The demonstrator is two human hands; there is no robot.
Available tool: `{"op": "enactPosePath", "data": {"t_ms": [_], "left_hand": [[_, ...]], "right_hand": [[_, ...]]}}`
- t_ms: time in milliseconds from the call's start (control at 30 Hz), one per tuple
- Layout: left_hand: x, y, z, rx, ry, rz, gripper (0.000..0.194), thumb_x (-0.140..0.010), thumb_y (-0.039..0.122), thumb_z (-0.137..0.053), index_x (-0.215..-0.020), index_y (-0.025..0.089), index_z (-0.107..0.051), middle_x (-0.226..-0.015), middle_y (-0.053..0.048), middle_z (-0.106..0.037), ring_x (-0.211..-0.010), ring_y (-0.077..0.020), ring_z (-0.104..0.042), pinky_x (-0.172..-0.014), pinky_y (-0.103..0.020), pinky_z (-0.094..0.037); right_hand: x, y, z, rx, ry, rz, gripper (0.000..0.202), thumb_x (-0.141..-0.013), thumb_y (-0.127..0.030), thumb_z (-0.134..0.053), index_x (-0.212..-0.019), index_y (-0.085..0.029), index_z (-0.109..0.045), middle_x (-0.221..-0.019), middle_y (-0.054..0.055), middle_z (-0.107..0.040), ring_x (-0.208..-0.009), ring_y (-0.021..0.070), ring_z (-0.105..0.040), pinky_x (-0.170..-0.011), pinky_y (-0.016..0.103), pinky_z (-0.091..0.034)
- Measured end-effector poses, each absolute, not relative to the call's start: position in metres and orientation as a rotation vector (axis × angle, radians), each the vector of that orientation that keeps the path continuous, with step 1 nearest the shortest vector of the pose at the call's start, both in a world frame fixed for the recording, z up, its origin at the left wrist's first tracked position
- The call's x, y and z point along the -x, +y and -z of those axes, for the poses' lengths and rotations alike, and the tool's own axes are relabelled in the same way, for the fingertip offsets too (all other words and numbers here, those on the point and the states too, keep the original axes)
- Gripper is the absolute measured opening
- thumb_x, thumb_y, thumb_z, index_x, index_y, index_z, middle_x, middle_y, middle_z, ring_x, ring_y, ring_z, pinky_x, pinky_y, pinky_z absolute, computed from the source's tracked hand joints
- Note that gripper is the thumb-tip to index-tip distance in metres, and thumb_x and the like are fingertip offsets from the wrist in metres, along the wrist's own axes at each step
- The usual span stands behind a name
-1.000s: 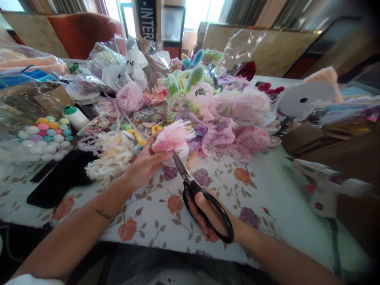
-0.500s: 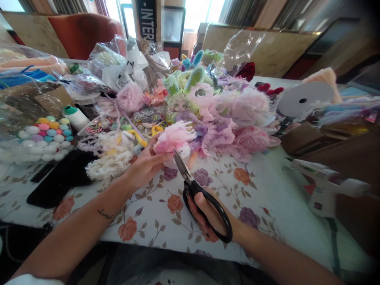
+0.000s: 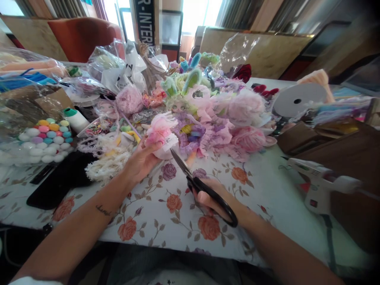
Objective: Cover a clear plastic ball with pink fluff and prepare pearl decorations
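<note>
My left hand [image 3: 145,157] is closed around a fluffy pink and white yarn piece [image 3: 158,132] with a pale base; its exact kind I cannot make out. In my right hand [image 3: 212,194] is a pair of black-handled scissors [image 3: 181,163], the fingers wrapped through the handles. The blades point up and left, their tips close to the pale underside of the yarn piece. They look nearly closed. Just left of my left hand lies a bundle of cream fringed yarn [image 3: 107,166].
Pink yarn and ruffled ribbon [image 3: 219,132] are heaped behind the hands, beside a doll with green ears [image 3: 178,105]. A bag of pompoms [image 3: 47,138] and a black phone-like slab [image 3: 59,182] lie left. A white glue gun [image 3: 317,178] and a ribbon spool [image 3: 297,99] are right.
My left hand has shifted left with the yarn piece and tilted it, showing more of its pale base. The scissors have turned flatter, and their tips now sit apart from the pink strands.
</note>
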State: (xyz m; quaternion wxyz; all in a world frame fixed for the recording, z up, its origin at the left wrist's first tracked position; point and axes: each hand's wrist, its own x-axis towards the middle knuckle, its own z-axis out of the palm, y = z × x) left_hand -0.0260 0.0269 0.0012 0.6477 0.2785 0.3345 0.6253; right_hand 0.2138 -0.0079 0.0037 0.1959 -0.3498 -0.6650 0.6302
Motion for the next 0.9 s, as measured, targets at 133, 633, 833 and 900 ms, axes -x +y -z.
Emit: {"op": "enactPosePath", "data": {"t_ms": [133,633,833,900], "left_hand": [[0.029,0.029,-0.003,-0.563,0.8,-1.467,0.034,-0.075,0.015,-0.074,-0.107,0.018,-0.064,-0.107,-0.007,-0.072,-0.109,-0.0277,-0.065,-0.086,-0.041,-0.059],[0.015,0.013,-0.004,-0.655,0.658,-1.224,0.049,-0.076,0.018,-0.075,-0.121,0.023,-0.058,-0.106,-0.005,-0.071,-0.096,-0.0229,-0.069,-0.081,-0.035,-0.06],[0.002,0.0,0.005,-0.858,0.6,-0.965,0.054,-0.082,0.031,-0.072,-0.132,0.026,-0.051,-0.117,-0.009,-0.067,-0.105,-0.0268,-0.066,-0.084,-0.035,-0.057],[0.002,0.0,0.009,-0.988,0.682,-0.962,0.053,-0.084,0.038,-0.07,-0.132,0.027,-0.051,-0.122,-0.009,-0.064,-0.109,-0.0263,-0.064,-0.084,-0.033,-0.055]], "right_hand": [[-0.244,0.022,-0.02,1.257,-2.307,-1.173,0.038,-0.07,-0.048,-0.072,-0.061,-0.017,-0.052,-0.057,-0.004,-0.042,-0.053,0.0087,-0.038,-0.047,0.021,-0.024],[-0.247,0.031,-0.008,1.084,-1.948,-0.978,0.062,-0.077,-0.045,-0.075,-0.133,-0.028,-0.054,-0.125,0.01,-0.061,-0.112,0.0254,-0.06,-0.096,0.042,-0.052],[-0.197,0.007,0.012,0.851,-1.571,-1.527,0.111,-0.056,-0.047,-0.089,-0.146,-0.026,-0.029,-0.149,0.016,-0.038,-0.13,0.0286,-0.05,-0.107,0.043,-0.045],[-0.188,0.002,0.009,0.894,-1.531,-1.495,0.099,-0.058,-0.047,-0.088,-0.14,-0.022,-0.038,-0.14,0.014,-0.049,-0.126,0.0289,-0.053,-0.106,0.042,-0.045]]}}
